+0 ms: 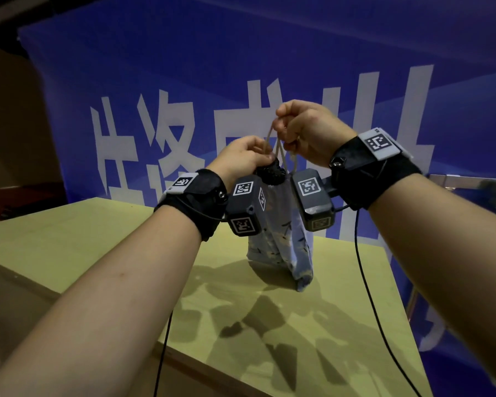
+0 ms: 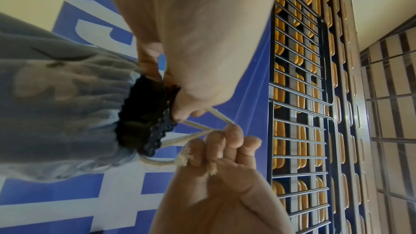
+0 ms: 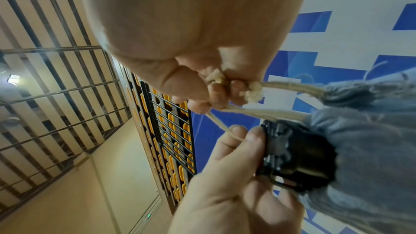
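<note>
Cloth bag hangs over the table, held up between both hands; cannot tell whether its bottom touches. Left hand pinches the bag's bunched dark neck; right hand is curled tight round the cords, which run upward from the neck. Closing looks nearly done: the neck is fully gathered, but the frayed cord ends are loose, so probably a knot is left to tie.

Bare forearms, black wrist straps, grey marker-tagged camera blocks, black cables
</note>
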